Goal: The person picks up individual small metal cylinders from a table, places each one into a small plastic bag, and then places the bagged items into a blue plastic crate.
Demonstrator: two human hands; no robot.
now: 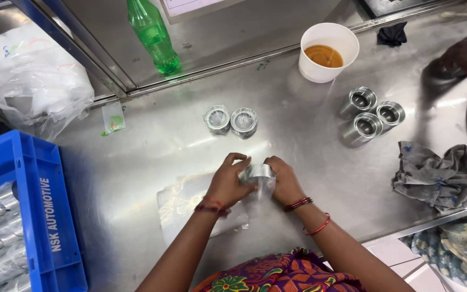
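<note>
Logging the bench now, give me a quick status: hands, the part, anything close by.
Left hand and right hand both closed on one metal ring. Plastic bags under the hands. Two wrapped rings just beyond, apart.

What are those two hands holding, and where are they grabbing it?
Both hands hold one shiny metal ring in a clear plastic bag. The left hand grips its left side, the right hand its right side, fingers curled over the rim.

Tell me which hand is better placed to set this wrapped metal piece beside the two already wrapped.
Probably the left hand. Both hands grip the metal piece, but the two wrapped pieces sit up and to the left; the right hand would have to cross over.
</note>
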